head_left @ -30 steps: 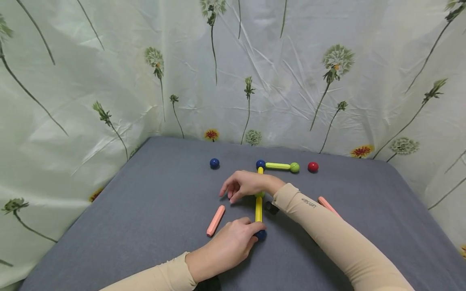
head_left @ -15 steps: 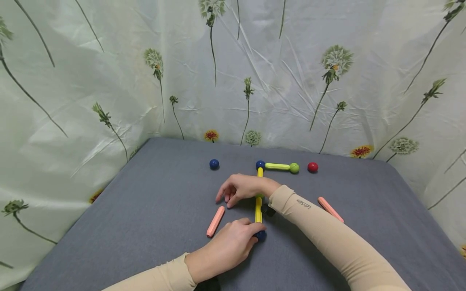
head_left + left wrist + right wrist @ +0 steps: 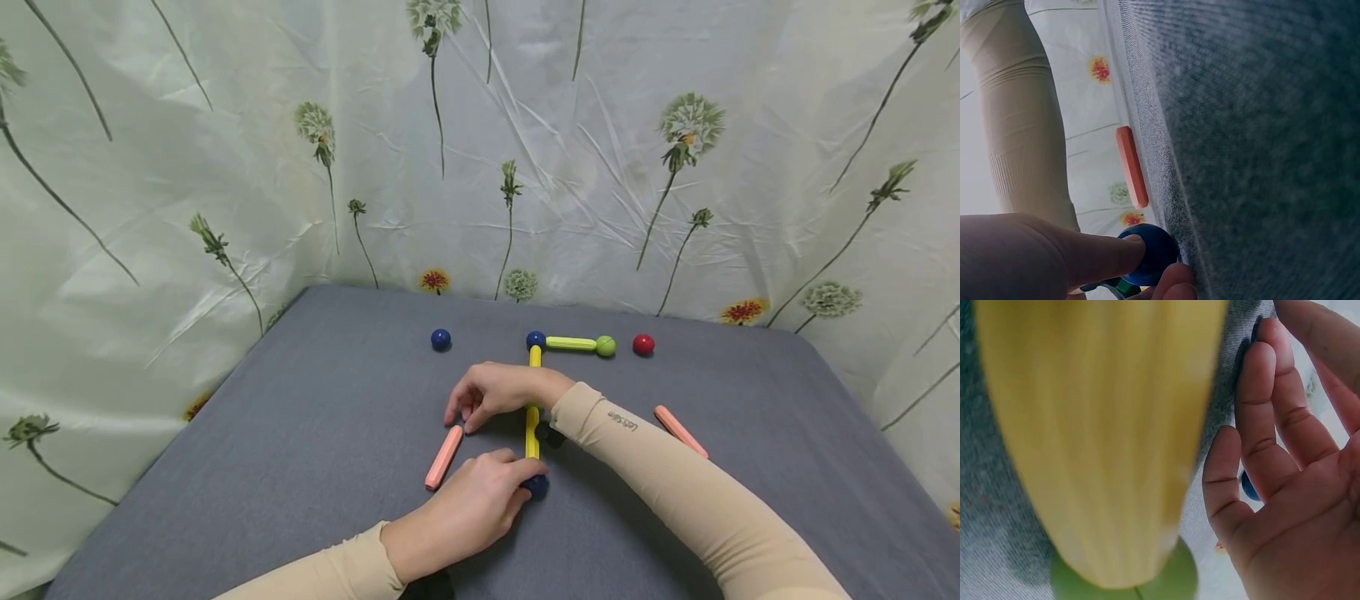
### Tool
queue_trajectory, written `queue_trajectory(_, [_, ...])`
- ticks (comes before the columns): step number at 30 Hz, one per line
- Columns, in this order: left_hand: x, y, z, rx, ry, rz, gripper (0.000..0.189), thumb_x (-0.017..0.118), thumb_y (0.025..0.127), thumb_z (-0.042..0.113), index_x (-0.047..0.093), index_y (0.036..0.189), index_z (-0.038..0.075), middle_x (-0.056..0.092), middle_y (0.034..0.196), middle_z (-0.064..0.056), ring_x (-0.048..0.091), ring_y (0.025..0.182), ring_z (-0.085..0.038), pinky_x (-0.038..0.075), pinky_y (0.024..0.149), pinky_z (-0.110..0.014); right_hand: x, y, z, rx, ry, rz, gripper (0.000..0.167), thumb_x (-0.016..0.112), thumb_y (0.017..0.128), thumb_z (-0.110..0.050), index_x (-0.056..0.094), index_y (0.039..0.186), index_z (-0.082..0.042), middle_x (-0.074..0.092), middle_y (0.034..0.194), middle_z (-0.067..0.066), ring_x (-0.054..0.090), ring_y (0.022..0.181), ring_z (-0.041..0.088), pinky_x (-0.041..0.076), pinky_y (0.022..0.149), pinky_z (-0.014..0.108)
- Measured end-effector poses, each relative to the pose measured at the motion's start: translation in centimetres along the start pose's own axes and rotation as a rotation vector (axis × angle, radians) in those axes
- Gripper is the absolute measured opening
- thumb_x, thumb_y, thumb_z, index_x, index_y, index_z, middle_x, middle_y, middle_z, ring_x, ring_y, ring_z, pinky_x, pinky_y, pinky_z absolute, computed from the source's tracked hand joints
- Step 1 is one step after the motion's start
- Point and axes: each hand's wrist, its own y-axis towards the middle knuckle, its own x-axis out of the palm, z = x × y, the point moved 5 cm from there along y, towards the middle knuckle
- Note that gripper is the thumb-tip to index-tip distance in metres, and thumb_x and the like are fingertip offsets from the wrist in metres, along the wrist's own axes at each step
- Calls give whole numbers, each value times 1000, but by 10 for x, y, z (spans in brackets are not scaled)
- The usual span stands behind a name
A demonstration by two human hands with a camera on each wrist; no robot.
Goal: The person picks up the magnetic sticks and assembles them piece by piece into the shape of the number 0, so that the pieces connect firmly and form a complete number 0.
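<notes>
My left hand (image 3: 476, 502) pinches a dark blue ball (image 3: 1154, 253) at the near end of a yellow stick (image 3: 532, 435). That stick runs away from me to a green ball (image 3: 1185, 569), mostly hidden by my right wrist in the head view. Beyond the wrist, a second yellow stick (image 3: 536, 356) leads to another blue ball (image 3: 536, 340). My right hand (image 3: 495, 392) reaches across this chain with loosely bent fingers. Its thumb and fingertips are right at the far end of a pink stick (image 3: 444, 457), lying on the table left of the chain.
From the far blue ball, a lime stick (image 3: 571, 343) goes right to a green ball (image 3: 605, 346). A loose red ball (image 3: 643, 345), a loose blue ball (image 3: 441, 339) and another pink stick (image 3: 680, 432) lie on the grey table (image 3: 337, 400). A floral curtain (image 3: 585, 167) hangs behind.
My right hand has moved slightly left and toward me, down to the far end of the left pink stick. My left hand stays on the blue ball.
</notes>
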Motion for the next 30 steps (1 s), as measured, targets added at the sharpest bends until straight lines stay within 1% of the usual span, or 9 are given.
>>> queue_trajectory(11, [-1,2,1,-7,-30,-10,29,79,97,8,75,125,15,75,104,0,68,87,-2,54,72,-15,4,0,-8,-14,-32,-29,22,79,98,-9,81,119,-13,73,89,-5,62,78,1,50,74,17])
queue_trajectory(15, [-1,3,1,-9,-44,-17,30,79,98,8,75,126,15,75,103,1,67,85,-1,53,70,-13,4,-1,-8,-13,-60,-26,19,79,98,-11,81,116,-14,72,86,-6,60,77,1,49,74,17])
queue_trajectory(19, [-1,2,2,2,-37,-5,30,80,97,7,75,125,15,75,104,0,69,86,-2,54,71,-14,2,-5,-7,5,-90,-8,14,79,99,-12,81,112,-15,70,85,-6,57,75,2,48,72,18])
queue_trajectory(22, [0,3,2,9,-36,-6,30,80,96,7,76,125,15,76,105,0,71,90,-3,56,73,-16,-2,-10,-4,34,-112,24,10,78,99,-13,81,109,-15,71,88,-6,57,77,2,48,72,18])
queue_trajectory(25, [0,3,1,7,-43,-16,31,80,97,7,75,126,16,77,108,1,72,93,-3,58,75,-18,-10,-21,0,59,-144,74,8,77,101,-15,80,108,-15,72,91,-6,57,78,3,49,73,19])
queue_trajectory(27, [0,4,-1,4,-46,-17,31,79,97,7,75,127,16,77,107,1,71,93,-3,58,76,-18,-16,-30,1,69,-165,115,8,76,102,-17,79,109,-16,72,91,-6,58,78,3,49,73,20])
queue_trajectory(30, [0,3,-3,1,-60,-14,31,79,97,6,75,126,16,76,104,1,70,89,-3,56,75,-17,-25,-48,2,79,-189,175,8,75,103,-21,78,108,-16,72,91,-6,58,78,4,50,74,22])
